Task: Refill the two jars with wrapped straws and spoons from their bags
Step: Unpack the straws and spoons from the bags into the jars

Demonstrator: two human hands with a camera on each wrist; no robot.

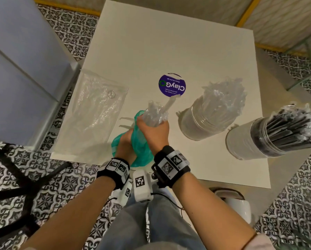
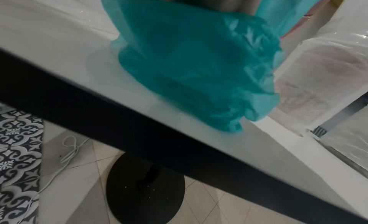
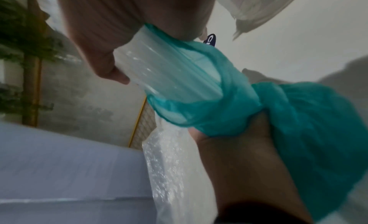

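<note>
Wrapped spoons (image 1: 155,114) inside right fingers (image 1: 161,126)

text: "ClayGo", upside down in the head view | on: round purple sticker (image 1: 172,85) | place: middle of white counter (image 1: 151,42) | smaller lines beneath: too small to read

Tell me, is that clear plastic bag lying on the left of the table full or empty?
Empty, it seems. The clear bag lies flat and crumpled on the table, and only the tabletop shows through it.
</note>
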